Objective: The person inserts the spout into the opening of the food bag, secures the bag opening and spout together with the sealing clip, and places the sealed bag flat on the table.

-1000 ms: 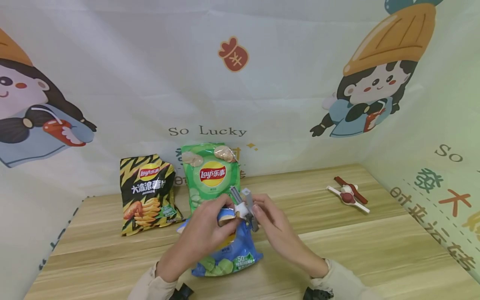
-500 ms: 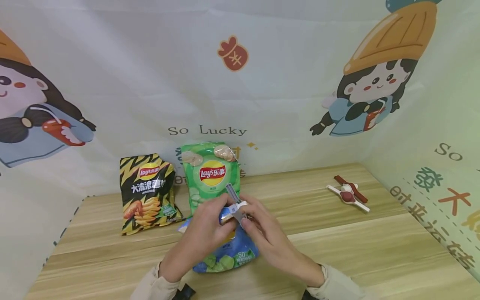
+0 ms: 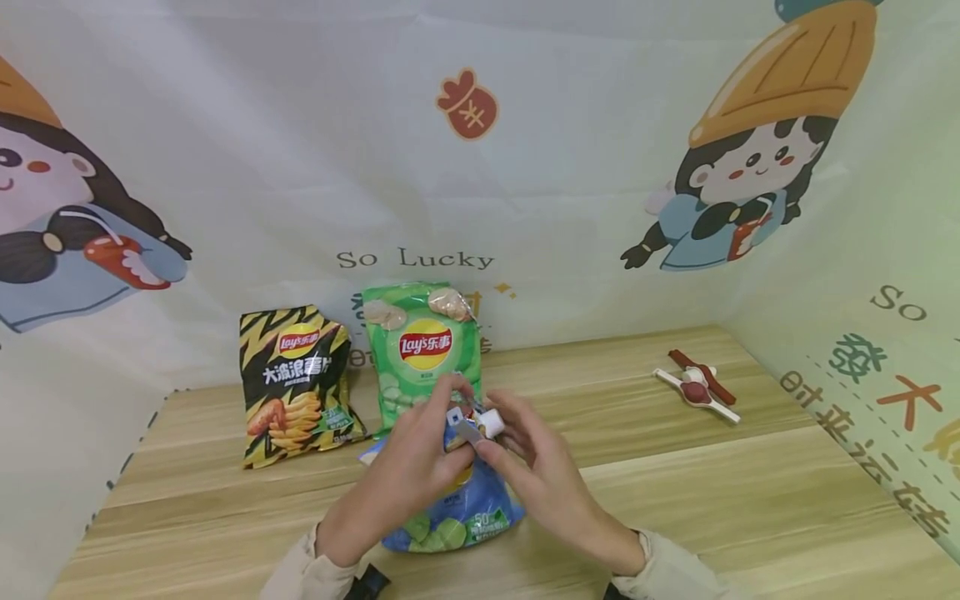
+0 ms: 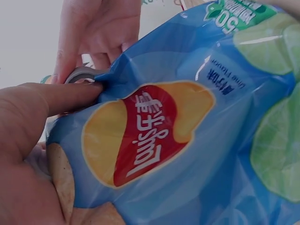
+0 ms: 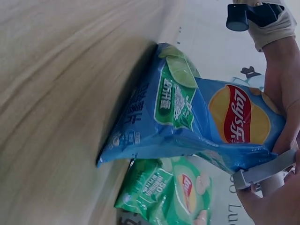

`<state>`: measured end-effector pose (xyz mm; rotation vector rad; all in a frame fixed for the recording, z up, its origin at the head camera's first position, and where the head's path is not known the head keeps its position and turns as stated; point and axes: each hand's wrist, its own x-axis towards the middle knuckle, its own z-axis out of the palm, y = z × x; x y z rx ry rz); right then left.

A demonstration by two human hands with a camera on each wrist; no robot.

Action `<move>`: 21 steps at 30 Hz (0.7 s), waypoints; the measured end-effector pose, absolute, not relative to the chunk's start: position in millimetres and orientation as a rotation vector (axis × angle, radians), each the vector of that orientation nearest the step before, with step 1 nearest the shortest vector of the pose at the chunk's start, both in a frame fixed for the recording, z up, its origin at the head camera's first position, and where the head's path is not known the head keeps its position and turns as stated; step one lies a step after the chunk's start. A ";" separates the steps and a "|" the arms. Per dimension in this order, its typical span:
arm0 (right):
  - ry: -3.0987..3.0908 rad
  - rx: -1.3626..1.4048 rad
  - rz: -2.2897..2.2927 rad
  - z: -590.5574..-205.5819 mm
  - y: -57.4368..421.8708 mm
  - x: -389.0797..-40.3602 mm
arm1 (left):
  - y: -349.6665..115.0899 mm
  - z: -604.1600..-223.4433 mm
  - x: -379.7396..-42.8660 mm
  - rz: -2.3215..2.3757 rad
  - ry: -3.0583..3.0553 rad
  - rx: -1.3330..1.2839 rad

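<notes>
A blue chip bag [image 3: 450,533] stands on the table at the front middle, lime slices printed low on it. My left hand [image 3: 408,458] grips its folded top edge, thumb in front, as the left wrist view shows near the bag's logo [image 4: 150,133]. My right hand [image 3: 551,475] holds a grey bag clip [image 3: 470,431] with a white round cap [image 3: 491,423] at the bag's top right corner. In the right wrist view the clip's grey bar [image 5: 265,169] lies against the bag's crumpled corner. Fingers partly hide the clip's other bar.
Behind the hands a green chip bag [image 3: 426,346] leans on the printed backdrop [image 3: 562,167]. To its left stands a black-and-yellow chip bag [image 3: 296,387]. A dark red clip [image 3: 722,389] and a white clip [image 3: 708,406] lie crossed on the wooden table [image 3: 750,492] at right.
The grey clip, earlier upright with its bars spread, has turned so one bar slants down toward my right thumb. The white cap now faces right. Both hands stay close together at the bag's top.
</notes>
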<state>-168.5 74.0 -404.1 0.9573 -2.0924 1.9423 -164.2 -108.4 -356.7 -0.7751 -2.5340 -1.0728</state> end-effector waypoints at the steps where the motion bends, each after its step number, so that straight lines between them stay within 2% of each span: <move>1: -2.088 0.953 1.957 -404.9 73.8 -169.0 | -108.3 -356.2 -164.1 -1.073 -2.546 -0.775; 21: -2.037 0.825 2.193 -409.8 73.2 -172.1 | -113.1 -349.5 -162.0 -1.108 -2.663 -0.767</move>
